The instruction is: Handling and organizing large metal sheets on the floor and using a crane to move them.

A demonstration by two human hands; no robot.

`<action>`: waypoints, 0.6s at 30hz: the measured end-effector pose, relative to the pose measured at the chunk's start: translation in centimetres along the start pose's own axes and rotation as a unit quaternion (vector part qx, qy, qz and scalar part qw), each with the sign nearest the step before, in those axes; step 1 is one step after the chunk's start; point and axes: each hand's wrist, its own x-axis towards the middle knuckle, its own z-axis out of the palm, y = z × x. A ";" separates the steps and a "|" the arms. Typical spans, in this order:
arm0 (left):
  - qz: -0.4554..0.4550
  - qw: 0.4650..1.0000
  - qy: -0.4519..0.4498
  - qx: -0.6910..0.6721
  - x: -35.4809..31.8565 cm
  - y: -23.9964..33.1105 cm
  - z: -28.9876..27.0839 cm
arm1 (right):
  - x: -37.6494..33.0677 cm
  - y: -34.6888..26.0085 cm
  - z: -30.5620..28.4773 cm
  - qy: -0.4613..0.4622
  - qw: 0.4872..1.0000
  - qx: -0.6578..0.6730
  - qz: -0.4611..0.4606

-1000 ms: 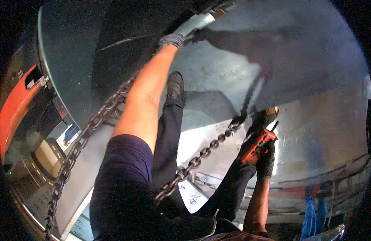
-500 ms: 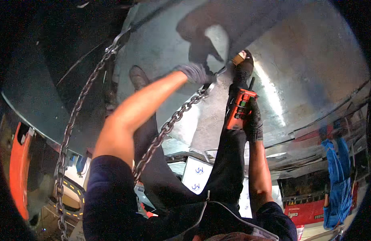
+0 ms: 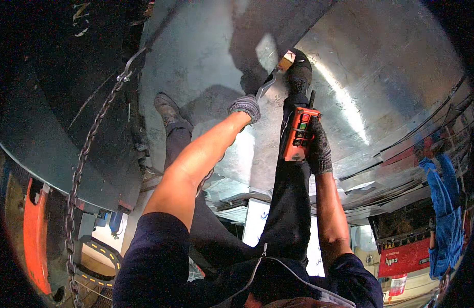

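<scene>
My left hand (image 3: 245, 109), in a grey knit glove, is closed round a metal chain hook (image 3: 268, 84). The hook points up toward a yellowish block-like piece (image 3: 286, 60) beside my right shoe (image 3: 300, 77). Its chain hangs below, mostly hidden behind my left forearm. My right hand (image 3: 319, 146), in a dark glove, holds an orange remote control (image 3: 300, 134) with a column of buttons and a short black aerial, over my right leg. To the left, a second chain (image 3: 91, 138) runs down from another hook (image 3: 130, 64).
I stand on large grey metal sheets (image 3: 206, 56), with a bright light streak at right. A dark curved plate edge (image 3: 67, 190) lies at left, near an orange beam (image 3: 36, 231). Stacked sheet edges (image 3: 386, 200), a red panel (image 3: 404, 259) and blue work clothes (image 3: 445, 215) appear at right.
My left hand has moved slightly down and left, its arm now covering most of the nearer chain. The remote control stays in my right hand, shifted slightly up and left with the view.
</scene>
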 end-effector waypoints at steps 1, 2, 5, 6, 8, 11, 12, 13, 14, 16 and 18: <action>-0.002 1.000 0.001 0.001 -0.2 -0.1 -0.1 | 0.0 0.1 0.1 0.006 1.000 -0.007 -0.003; -0.007 1.000 0.000 -0.003 -0.3 -0.2 -0.2 | 0.2 0.3 -0.2 0.005 1.000 -0.006 -0.003; -0.018 1.000 0.011 -0.007 0.3 -1.0 0.4 | 0.9 0.7 -0.9 0.011 1.000 -0.021 -0.015; -0.022 1.000 0.019 -0.008 0.3 -1.1 0.7 | 0.9 0.5 -0.8 0.002 1.000 -0.014 -0.010; -0.028 0.999 0.023 -0.010 0.3 -1.6 1.1 | 0.7 0.2 -0.3 -0.013 1.000 0.003 -0.008; -0.022 0.999 0.023 -0.015 0.2 -1.1 1.3 | 0.6 0.1 -0.9 0.009 1.000 -0.009 -0.008; -0.019 0.999 0.022 -0.016 0.2 -1.2 1.4 | 0.7 0.1 -1.0 0.007 1.000 -0.008 -0.007; -0.021 0.999 0.023 -0.016 0.2 -1.3 1.5 | 0.7 0.0 -1.1 -0.001 1.000 -0.023 -0.018; -0.023 0.999 0.032 -0.022 0.3 -1.4 1.6 | 0.8 0.0 -1.1 -0.009 0.999 -0.038 -0.029; -0.025 0.998 0.041 -0.029 0.3 -1.5 1.8 | 1.1 0.0 -1.1 -0.004 0.999 -0.038 -0.028; -0.022 0.998 0.047 -0.030 0.3 -1.5 1.9 | 1.2 -0.1 -1.1 0.001 0.999 -0.039 -0.029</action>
